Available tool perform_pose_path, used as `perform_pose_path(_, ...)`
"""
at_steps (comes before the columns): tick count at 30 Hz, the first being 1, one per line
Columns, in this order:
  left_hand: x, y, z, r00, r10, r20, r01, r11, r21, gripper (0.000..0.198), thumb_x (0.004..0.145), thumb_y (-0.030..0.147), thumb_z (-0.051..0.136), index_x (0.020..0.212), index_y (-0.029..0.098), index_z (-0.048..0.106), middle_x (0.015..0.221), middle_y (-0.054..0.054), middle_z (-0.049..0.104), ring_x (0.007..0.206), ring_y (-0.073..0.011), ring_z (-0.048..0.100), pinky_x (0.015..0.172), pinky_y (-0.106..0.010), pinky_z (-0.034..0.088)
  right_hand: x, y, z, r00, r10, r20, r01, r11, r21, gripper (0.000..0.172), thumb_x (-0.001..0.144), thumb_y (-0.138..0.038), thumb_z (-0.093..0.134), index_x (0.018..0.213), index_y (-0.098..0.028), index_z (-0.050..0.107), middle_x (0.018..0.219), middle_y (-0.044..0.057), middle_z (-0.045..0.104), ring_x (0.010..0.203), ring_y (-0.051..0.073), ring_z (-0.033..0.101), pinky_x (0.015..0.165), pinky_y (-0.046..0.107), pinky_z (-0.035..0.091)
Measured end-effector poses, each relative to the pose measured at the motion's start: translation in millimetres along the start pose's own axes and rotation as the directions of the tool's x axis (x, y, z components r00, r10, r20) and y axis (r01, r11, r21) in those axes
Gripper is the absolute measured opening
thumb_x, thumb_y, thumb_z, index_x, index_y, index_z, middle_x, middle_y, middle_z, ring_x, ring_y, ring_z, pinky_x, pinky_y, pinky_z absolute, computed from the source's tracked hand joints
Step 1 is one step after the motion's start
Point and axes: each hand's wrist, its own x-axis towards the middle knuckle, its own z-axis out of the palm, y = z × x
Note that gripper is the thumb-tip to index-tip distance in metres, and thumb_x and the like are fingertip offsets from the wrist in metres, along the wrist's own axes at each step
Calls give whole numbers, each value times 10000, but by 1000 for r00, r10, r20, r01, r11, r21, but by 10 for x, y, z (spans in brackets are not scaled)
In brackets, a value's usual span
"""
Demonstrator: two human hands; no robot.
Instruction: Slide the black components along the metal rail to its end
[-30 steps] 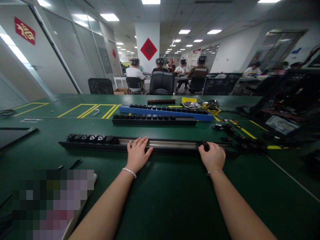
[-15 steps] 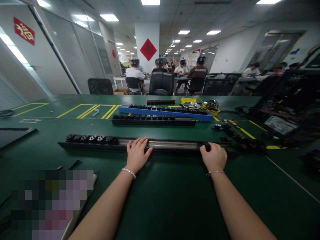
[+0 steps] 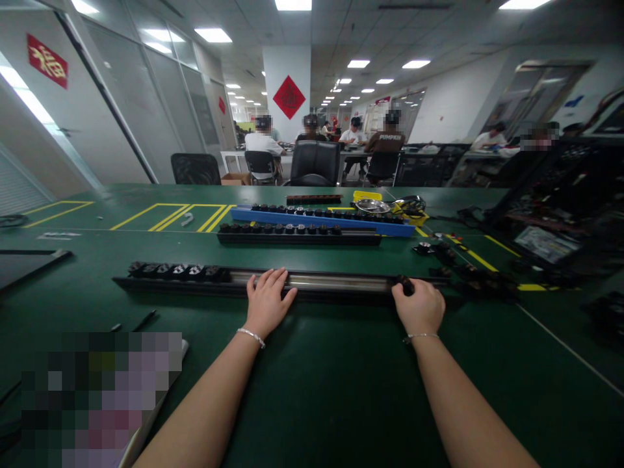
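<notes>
A long black track rail [image 3: 341, 283] with a shiny metal strip lies across the green table. Several black modules [image 3: 179, 270] sit in a row on its left part. My left hand [image 3: 268, 300] rests on the rail's middle, fingers stretched out over it, holding nothing. Toward the rail's right end, my right hand [image 3: 422, 305] has its fingers closed on a small black module [image 3: 404, 285] at the strip. The hand hides part of that module, so I cannot tell how it sits on the rail.
Behind are a second black rail [image 3: 302, 238] and a blue tray [image 3: 322, 217], both bearing modules. Loose black modules [image 3: 487, 281] lie to the right, near a large dark frame [image 3: 550, 214]. A metal bowl [image 3: 373, 206] stands farther back. People sit at distant tables.
My right hand, with the black module, has shifted very slightly to the right. My left hand and the rail stay where they were.
</notes>
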Motion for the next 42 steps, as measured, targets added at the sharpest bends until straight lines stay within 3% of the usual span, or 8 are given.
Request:
perform_pose_path(22,-5,-21,17,1000,18,-15,-18,1000,-4,443,900,455,420,1292,288,542,1373,-40,535,1290,-270,424,1101,-519,186,42,59,-58,992,124,-15,-124,992,9,317,735,-355,499,882,-112,642,979,176,640,919,294,559,881,432,395)
perform_pose_path(34,-2,-24,30,999,26,-22,-26,1000,15,440,905,457,419,1278,264,548,1372,-36,536,1286,-264,431,1085,-526,213,69,165,-11,991,118,-62,-115,992,52,305,721,-370,489,850,-131,629,916,158,626,884,286,538,870,446,379)
perform_pose_path(42,-2,-25,27,1000,20,-21,-20,1000,6,440,902,459,425,1282,275,548,1369,-35,539,1288,-265,430,1091,-528,210,68,179,-5,989,121,-90,-116,991,67,277,709,-356,503,834,-137,618,1029,167,624,988,292,538,911,432,375)
